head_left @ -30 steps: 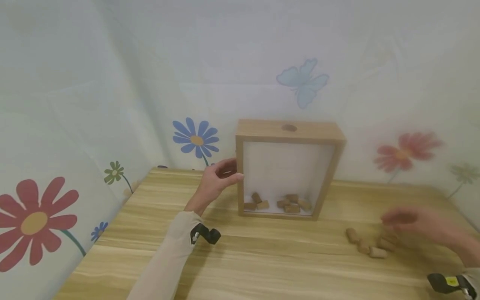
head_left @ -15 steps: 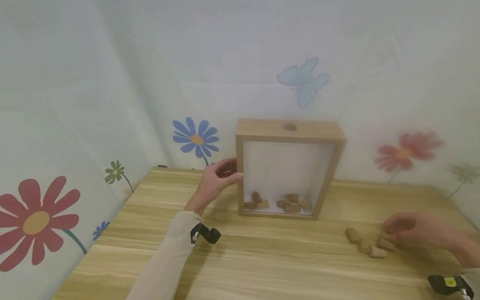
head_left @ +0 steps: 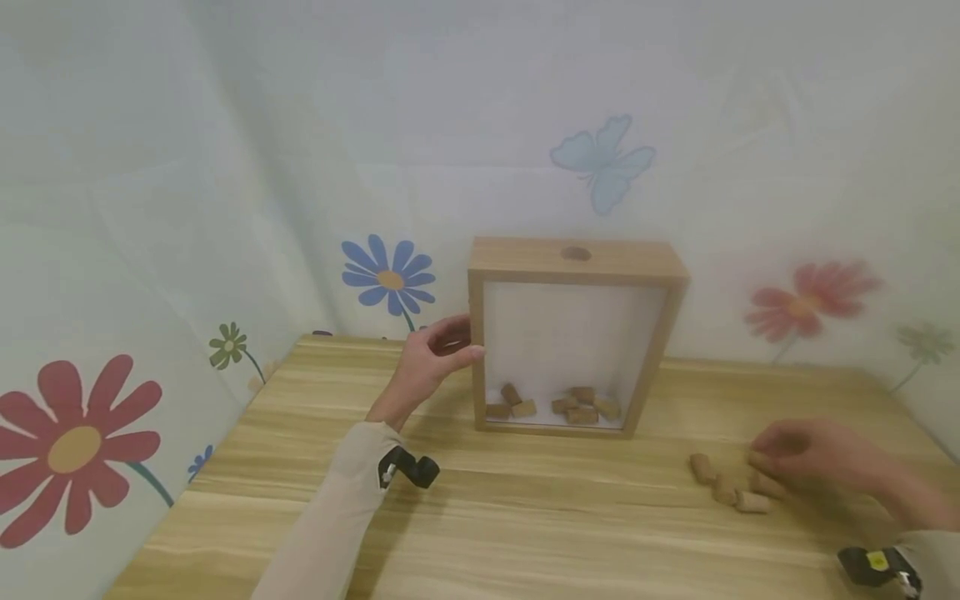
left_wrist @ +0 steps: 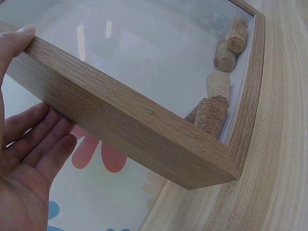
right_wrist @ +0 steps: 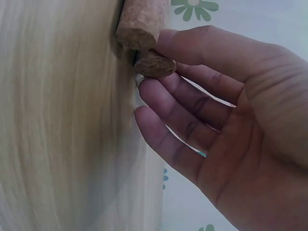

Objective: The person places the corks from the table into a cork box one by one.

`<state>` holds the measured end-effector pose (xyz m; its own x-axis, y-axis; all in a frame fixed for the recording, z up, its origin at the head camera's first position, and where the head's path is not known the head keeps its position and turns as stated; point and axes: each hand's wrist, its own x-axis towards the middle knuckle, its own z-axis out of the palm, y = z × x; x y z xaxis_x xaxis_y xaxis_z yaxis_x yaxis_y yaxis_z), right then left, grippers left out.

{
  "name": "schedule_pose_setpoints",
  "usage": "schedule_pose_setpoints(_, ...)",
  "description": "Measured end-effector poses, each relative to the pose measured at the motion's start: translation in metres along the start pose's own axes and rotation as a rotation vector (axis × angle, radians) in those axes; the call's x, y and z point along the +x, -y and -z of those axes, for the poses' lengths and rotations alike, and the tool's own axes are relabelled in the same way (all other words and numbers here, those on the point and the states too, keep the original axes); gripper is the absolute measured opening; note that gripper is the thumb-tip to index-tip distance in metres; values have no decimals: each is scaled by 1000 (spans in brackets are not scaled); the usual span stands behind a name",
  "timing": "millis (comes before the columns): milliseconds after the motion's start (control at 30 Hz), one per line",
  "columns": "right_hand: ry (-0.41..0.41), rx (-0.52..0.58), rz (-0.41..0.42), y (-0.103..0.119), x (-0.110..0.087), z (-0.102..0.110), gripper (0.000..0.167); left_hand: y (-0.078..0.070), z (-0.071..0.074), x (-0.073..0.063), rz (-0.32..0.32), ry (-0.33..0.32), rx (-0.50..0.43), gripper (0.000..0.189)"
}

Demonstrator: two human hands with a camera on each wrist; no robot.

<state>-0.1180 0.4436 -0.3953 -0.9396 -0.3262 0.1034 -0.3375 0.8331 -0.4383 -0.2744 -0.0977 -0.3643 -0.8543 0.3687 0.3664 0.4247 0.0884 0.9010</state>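
Observation:
A wooden shadow box (head_left: 630, 262) with a clear front and a round hole in its top stands upright on the table. Several wine corks (head_left: 582, 416) lie along its bottom inside. My left hand (head_left: 427, 367) holds the box's left side, thumb on the front edge and fingers behind. To the right, my right hand (head_left: 828, 458) is low over a small group of loose corks (head_left: 752, 502). In the right wrist view its thumb and fingers pinch a cork (right_wrist: 155, 66), close beside another cork (right_wrist: 140, 24).
The wood-grain table (head_left: 525, 517) ends at a pale cloth backdrop (head_left: 465, 100) printed with flowers and a butterfly. Black camera mounts (head_left: 408, 468) sit on both wrists.
My right hand has come slightly left and in over the loose corks, its fingers now around one of them. The left hand and the box stay in place.

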Motion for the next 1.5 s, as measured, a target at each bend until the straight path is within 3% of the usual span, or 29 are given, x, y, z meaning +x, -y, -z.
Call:
schedule_pose_setpoints(167,-16,3,-79,1,1,-1,15,0,0,0,-8,0,-6,61)
schedule_pose_setpoints(367,-79,62,-63,3,1,7,25,0,0,0,-16,3,-6,59)
schedule_pose_setpoints(567,-132,102,-87,18,6,15,29,2,0,1,-9,-7,-7,58)
schedule_pose_setpoints(733,-148,103,-162,30,15,18,37,5,1,2,-3,-11,-19,59)
schedule_pose_setpoints(967,-245,114,-116,47,28,24,34,9,0,4,-3,-19,-16,58)
schedule_pose_setpoints(1167,-319,72,-150,67,39,41,39,11,-1,5,-15,-18,-9,58)
schedule_pose_setpoints(1233,-370,93,-107,73,43,49,37,11,-1,5,-19,-16,-3,58)
schedule_pose_setpoints(1367,-487,156,62,86,52,65,38,12,0,5,-24,-13,2,58)
schedule_pose_setpoints(1500,-535,146,77,109,58,80,37,12,0,5,-24,-9,-2,59)
